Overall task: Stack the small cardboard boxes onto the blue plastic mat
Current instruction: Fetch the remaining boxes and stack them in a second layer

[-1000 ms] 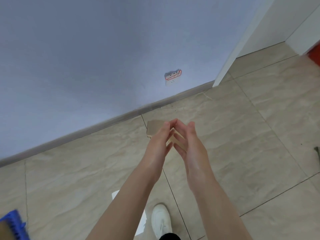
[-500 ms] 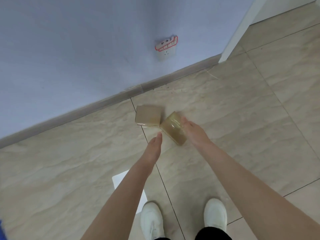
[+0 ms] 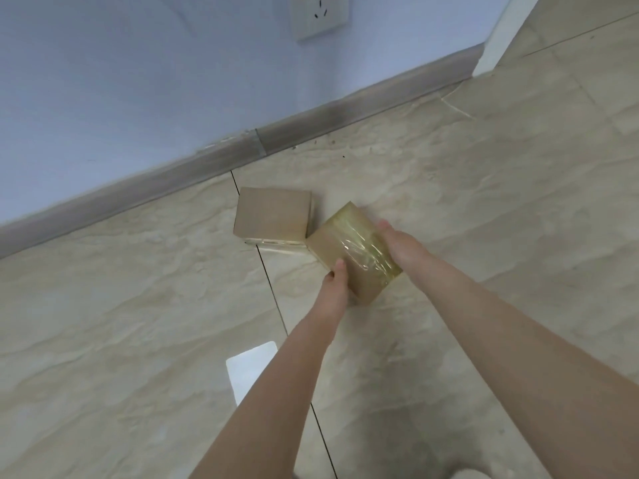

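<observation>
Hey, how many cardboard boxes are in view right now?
2. A plain box lies on the floor near the baseboard. Beside it, a tape-wrapped box is held between the left hand and right hand. Others may be out of frame.

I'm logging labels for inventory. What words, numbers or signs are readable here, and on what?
No readable text anywhere.
The plain cardboard box: no print.
The taped box, held by the left hand and right hand: glossy tape only.
The wall socket: pin holes only, no lettering.
</observation>
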